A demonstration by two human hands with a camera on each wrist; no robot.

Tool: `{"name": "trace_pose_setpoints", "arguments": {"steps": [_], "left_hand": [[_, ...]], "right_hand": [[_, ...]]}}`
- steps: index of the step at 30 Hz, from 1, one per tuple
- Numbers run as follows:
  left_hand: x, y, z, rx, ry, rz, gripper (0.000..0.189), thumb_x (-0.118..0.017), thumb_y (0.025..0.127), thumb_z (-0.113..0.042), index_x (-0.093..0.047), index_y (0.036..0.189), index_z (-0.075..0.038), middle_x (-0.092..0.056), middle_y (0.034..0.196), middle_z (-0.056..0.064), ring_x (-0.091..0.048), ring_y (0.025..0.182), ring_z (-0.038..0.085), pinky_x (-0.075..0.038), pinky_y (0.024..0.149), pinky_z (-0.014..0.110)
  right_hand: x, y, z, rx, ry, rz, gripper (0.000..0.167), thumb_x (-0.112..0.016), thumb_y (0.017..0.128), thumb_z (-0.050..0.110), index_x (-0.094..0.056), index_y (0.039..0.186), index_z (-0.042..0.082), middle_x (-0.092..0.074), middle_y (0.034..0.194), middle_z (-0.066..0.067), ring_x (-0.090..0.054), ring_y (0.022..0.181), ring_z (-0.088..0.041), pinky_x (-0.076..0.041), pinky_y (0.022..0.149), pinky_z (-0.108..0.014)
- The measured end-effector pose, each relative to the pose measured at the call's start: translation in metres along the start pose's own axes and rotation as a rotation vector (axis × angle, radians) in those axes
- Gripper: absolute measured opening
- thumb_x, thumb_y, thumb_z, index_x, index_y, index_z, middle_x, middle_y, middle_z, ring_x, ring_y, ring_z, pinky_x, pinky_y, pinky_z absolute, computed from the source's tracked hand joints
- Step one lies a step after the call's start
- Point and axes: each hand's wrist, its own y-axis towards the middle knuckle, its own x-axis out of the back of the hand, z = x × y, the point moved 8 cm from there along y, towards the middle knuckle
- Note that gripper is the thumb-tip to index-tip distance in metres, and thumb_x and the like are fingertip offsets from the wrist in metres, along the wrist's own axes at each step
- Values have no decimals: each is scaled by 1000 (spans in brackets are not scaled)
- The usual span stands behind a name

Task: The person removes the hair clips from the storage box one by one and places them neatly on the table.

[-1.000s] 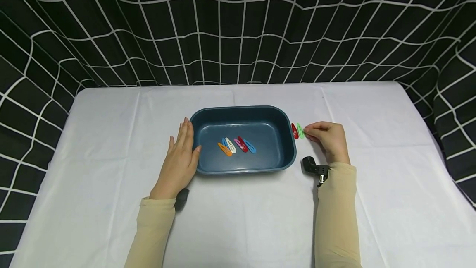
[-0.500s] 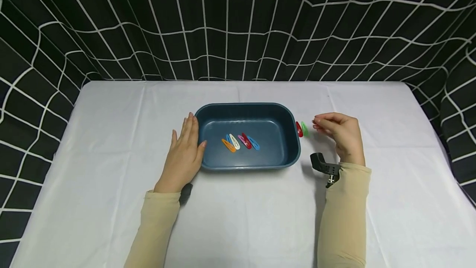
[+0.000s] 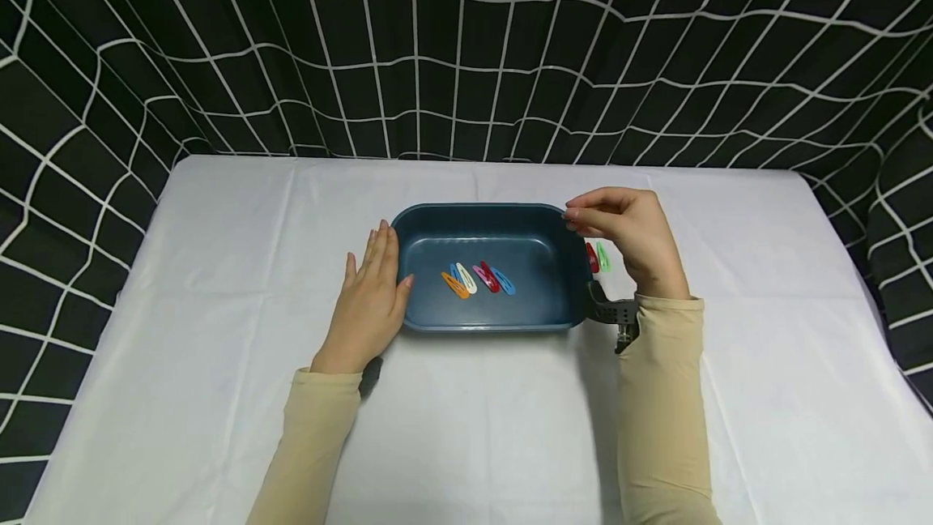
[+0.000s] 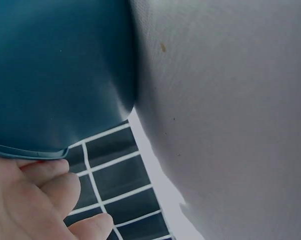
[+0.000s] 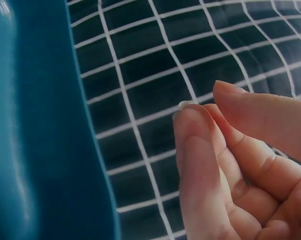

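My left hand rests with straight fingers along the left rim of a dark blue tray; the left wrist view shows its fingers at the tray's rim. Lying inside the tray are several snap hair clips, among them an orange clip, a white clip and a blue clip. My right hand is raised at the tray's right rim, thumb and fingers bent together. A small pale thing shows at its fingertips, mostly hidden; I cannot tell its kind.
A red clip and a green clip lie on the white tablecloth, just right of the tray. Behind the table hangs a black cloth with a white grid. A black wrist camera juts from the right sleeve.
My right hand moved from beside the green clip rightward, then up and left to the tray's right rim. The left hand stayed on the tray. The head view shifted slightly.
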Motion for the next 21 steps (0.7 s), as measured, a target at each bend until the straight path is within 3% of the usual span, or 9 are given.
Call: {"name": "trace_pose_setpoints", "arguments": {"steps": [5, 12, 21], "left_hand": [[0, 0, -1, -8, 3, -7, 61, -47, 99, -22, -21, 145, 10, -12, 154, 20, -15, 142, 33, -15, 107, 60], [0, 1, -1, -3, 0, 0, 61, -44, 100, -23, -20, 145, 9, -11, 155, 19, -14, 142, 32, -14, 108, 59], [0, 1, -2, -2, -2, 2, 61, -44, 100, -23, -19, 145, 10, -11, 154, 21, -14, 142, 33, -14, 107, 60]], "right_hand": [[-25, 6, -5, -47, -102, 80, 17, -68, 85, 3, -67, 94, -11, -70, 79, -3, -68, 71, -16, -54, 69, -26], [-61, 18, -24, -131, -257, 328, 21, -69, 85, 9, -67, 96, -8, -70, 82, -10, -67, 76, -21, -54, 72, -32], [-87, 32, -49, -190, -318, 546, 13, -64, 86, 1, -66, 91, -10, -68, 79, -8, -62, 67, -16, -54, 68, -31]]}}
